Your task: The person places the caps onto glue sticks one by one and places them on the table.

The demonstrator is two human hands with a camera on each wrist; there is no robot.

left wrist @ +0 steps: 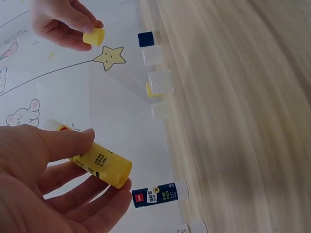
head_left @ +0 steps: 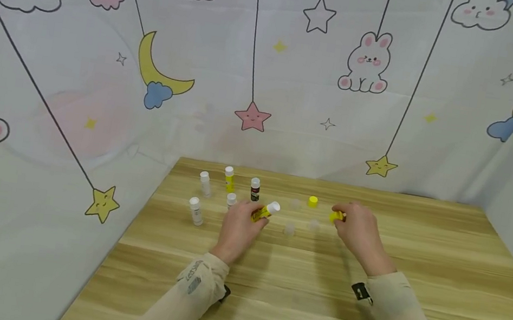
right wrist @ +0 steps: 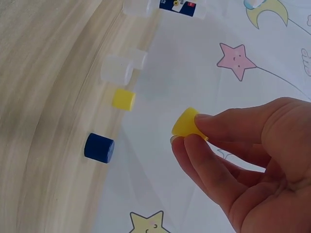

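A yellow glue stick (head_left: 262,213) is in my left hand (head_left: 239,228), gripped between thumb and fingers. It tilts, its white end raised toward the right in the head view. My right hand (head_left: 360,235) pinches a small yellow cap (right wrist: 188,124) between thumb and fingertips, off the table. The held stick and this cap are apart. Just beyond my left hand stands a navy glue stick (head_left: 255,190). Another yellow glue stick (head_left: 229,180) and white ones (head_left: 196,211) stand to the left; one white stick (head_left: 231,200) is partly hidden by the left hand.
Between the hands lie several translucent caps (head_left: 289,229) and a second yellow cap (head_left: 312,201). A navy cap (right wrist: 99,148) appears in both wrist views, but the right hand hides it from the head view. A printed curtain (head_left: 287,148) borders the wooden table (head_left: 295,307).
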